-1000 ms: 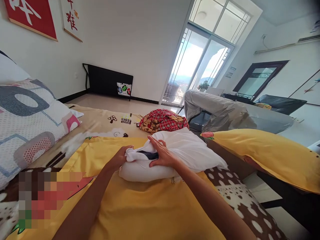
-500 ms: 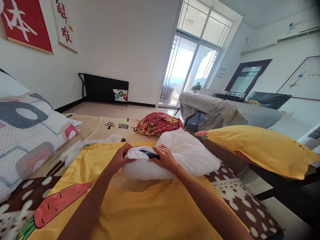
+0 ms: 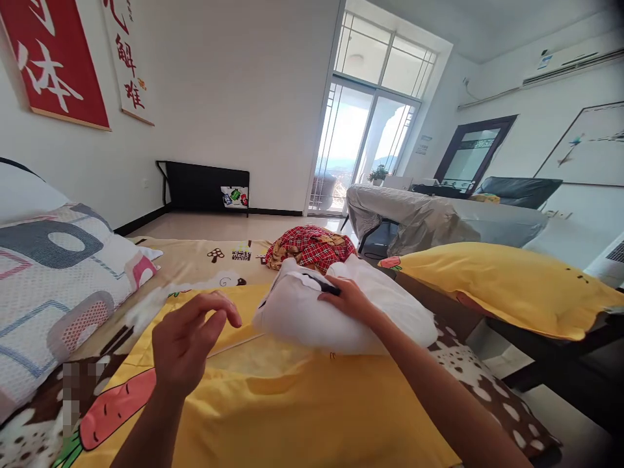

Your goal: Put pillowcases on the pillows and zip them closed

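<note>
A white pillow (image 3: 297, 312) lies bunched and folded over on the yellow cloth cover (image 3: 312, 409), which is spread flat and printed with a carrot. My right hand (image 3: 348, 299) grips the pillow's upper edge, where a dark strip shows beside the fingers. To the left of the pillow, my left hand (image 3: 192, 335) hovers over the yellow cover with its fingers curved and apart, touching nothing. Between the hands the cover's edge is folded back, with a paler patch of fabric showing.
A red plaid cloth (image 3: 312, 247) is heaped behind the pillow. To the right lies a stuffed yellow pillow (image 3: 497, 279); to the left, a patterned pillow (image 3: 73, 286). A brown spotted blanket (image 3: 502, 403) hangs at the bed's right edge. Beyond stands a plastic-covered table (image 3: 414, 214).
My left hand has let go of the white pillow and moved left and toward me. My right hand still grips it and has shifted slightly right. The pillow's near edge is tilted up more.
</note>
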The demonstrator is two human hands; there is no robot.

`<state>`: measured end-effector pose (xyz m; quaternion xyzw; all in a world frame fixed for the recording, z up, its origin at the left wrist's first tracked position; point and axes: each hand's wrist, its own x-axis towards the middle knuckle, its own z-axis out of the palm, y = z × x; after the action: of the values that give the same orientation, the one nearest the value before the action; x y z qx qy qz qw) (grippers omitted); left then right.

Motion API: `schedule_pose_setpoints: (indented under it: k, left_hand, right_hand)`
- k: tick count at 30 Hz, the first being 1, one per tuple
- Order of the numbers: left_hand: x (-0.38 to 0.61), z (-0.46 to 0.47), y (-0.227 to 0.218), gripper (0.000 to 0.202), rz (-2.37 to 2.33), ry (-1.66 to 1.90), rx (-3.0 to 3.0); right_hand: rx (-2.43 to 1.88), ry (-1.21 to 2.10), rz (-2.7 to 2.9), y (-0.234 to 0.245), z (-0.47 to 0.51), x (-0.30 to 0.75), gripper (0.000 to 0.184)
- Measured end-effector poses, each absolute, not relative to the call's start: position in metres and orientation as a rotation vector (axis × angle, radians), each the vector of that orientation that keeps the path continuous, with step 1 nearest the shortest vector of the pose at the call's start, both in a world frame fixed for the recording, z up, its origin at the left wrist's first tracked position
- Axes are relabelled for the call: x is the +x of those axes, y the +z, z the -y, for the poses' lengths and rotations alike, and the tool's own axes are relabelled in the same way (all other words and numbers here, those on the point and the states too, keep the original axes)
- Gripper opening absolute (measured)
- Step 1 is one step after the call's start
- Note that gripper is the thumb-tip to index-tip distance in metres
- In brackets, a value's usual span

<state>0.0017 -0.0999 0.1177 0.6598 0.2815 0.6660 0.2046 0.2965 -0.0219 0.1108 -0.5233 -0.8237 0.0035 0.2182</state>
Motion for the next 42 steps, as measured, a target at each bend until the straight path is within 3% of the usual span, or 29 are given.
schedule_pose_setpoints:
  k: [6,9,16,23,32,36,42]
  left_hand:
    - [-0.038,0.022,0.105,0.018,-1.364,0.826,2.269]
    - [-0.049,-0.019,0.066,0.013,-1.524,0.692,2.305]
    - [-0.029,-0.024,-0.025,0.022,-1.299,0.428,2.393]
    - [-0.023,-0.031,-0.046,0.025,-1.336,0.399,2.492]
    - [-0.03,-0.036,-0.044,0.021,-1.397,0.658,2.294]
    - [-0.029,-0.043,-0.043,0.002,-1.399,0.884,2.089]
    - [-0.029,-0.049,-0.042,0.012,-1.416,1.088,1.776]
  right_hand:
    - [-1.371,-0.098,2.522,0.047,-0.006,0.26,0.051]
    - [-1.361,-0.084,2.527,0.038,-0.015,0.262,0.053]
    - [-1.273,-0.06,2.546,0.041,-0.013,0.267,0.048]
    - [-1.324,-0.006,2.649,0.068,-0.018,0.268,0.047]
    - [-1.296,0.709,2.642,0.126,-0.035,0.241,0.048]
    - [-1.235,1.013,2.82,0.121,-0.054,0.213,0.046]
    - [-1.305,1.242,3.024,0.107,-0.082,0.176,0.042]
